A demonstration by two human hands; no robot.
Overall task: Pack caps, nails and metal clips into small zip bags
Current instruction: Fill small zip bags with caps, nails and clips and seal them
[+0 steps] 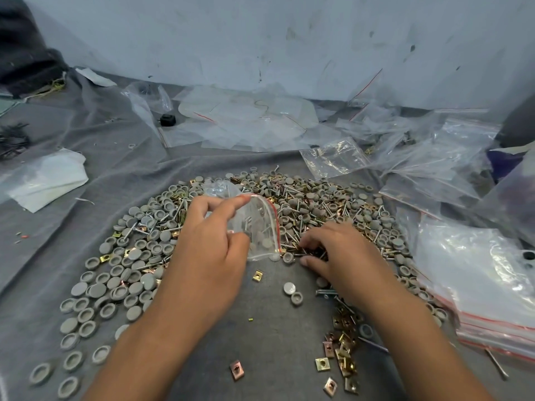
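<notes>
Frame centre: left hand (211, 235) pinches open zip bag (257, 227); right hand (333, 253), fingers curled, picks among nails (304, 227), caps (95, 287), clips (343, 354).

text: none legible — bags, caps, clips | labels: none

Heap of caps (139, 250), nails (315, 209) and clips (344, 342) spread on cloth (260, 328), around both hands. Bag (260, 227) in left hand (214, 244), just left of right hand (338, 256). Stacked bags (477, 285) at right, loose bags (246, 123) behind by wall (260, 39)
</notes>
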